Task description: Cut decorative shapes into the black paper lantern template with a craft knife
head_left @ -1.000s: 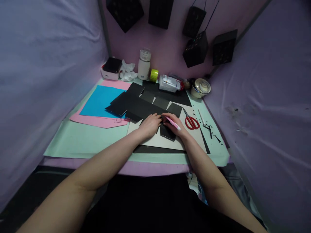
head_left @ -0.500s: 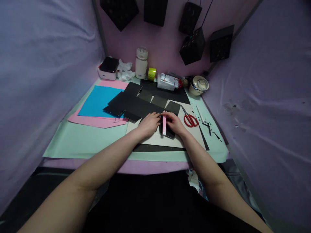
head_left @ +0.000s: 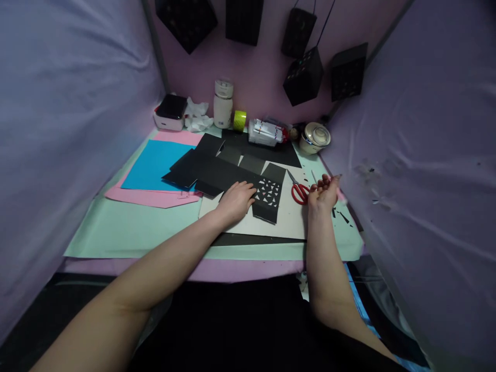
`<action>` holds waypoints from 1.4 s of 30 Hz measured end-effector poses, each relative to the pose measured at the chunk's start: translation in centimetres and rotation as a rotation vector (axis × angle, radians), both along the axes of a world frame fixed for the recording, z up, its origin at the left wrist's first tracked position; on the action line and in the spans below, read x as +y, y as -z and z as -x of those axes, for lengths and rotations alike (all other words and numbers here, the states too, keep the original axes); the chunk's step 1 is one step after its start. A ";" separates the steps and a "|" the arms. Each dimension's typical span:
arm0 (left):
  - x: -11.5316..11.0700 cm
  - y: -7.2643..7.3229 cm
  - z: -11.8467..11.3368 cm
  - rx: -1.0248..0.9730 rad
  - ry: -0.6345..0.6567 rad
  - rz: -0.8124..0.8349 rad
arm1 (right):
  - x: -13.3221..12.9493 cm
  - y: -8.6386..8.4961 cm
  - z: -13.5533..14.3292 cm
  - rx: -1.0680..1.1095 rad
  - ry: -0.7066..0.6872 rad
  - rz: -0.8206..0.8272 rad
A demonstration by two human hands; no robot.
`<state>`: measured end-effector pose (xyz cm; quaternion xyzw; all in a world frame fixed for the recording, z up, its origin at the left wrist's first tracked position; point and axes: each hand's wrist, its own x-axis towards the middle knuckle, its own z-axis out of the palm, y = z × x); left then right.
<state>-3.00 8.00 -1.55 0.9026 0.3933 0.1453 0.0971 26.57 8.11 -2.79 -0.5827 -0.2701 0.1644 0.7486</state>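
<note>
A large black cut-out card (head_left: 220, 170) lies on a pale board (head_left: 292, 222), with a panel of small triangular holes (head_left: 268, 192) at its right end. My left hand (head_left: 236, 201) rests flat beside that panel, fingers spread on the black card. At the right, my right hand (head_left: 324, 192) is raised with its palm turned up and fingers curled around a pink cutter (head_left: 341, 195), which is partly hidden behind the hand. Red-handled scissors (head_left: 299, 193) lie between the panel and my right hand.
Blue (head_left: 155, 165) and pink sheets (head_left: 155, 198) lie at the left. Along the back stand a white bottle (head_left: 223, 106), yellow tape (head_left: 239, 121), a plastic pack (head_left: 265, 132) and a lidded bowl (head_left: 315, 138). Black boxes (head_left: 304, 76) hang above. Black scraps (head_left: 343, 217) lie at the right.
My right hand has moved right, off the black card, carrying the pink cutter and turning palm up. The panel of triangular holes is now uncovered. My left hand stays on the card.
</note>
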 end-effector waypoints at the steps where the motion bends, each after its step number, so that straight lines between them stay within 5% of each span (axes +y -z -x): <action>1: 0.0 -0.1 0.0 -0.001 0.003 0.001 | 0.0 0.1 -0.2 0.015 0.000 0.011; 7: -0.4 -0.5 -0.1 0.012 0.034 0.028 | -0.1 0.0 1.7 0.012 -0.128 0.028; 16: -0.9 -1.1 -0.3 -0.016 0.046 0.083 | -2.3 -1.8 7.8 -0.319 -0.637 0.225; 27: -1.3 -0.5 -0.3 0.050 -0.031 0.039 | -6.7 -1.3 12.1 -0.401 -0.526 0.317; 42: -3.8 -1.1 -1.0 0.084 -0.172 -0.090 | -6.4 -1.2 12.1 -0.411 -0.575 0.315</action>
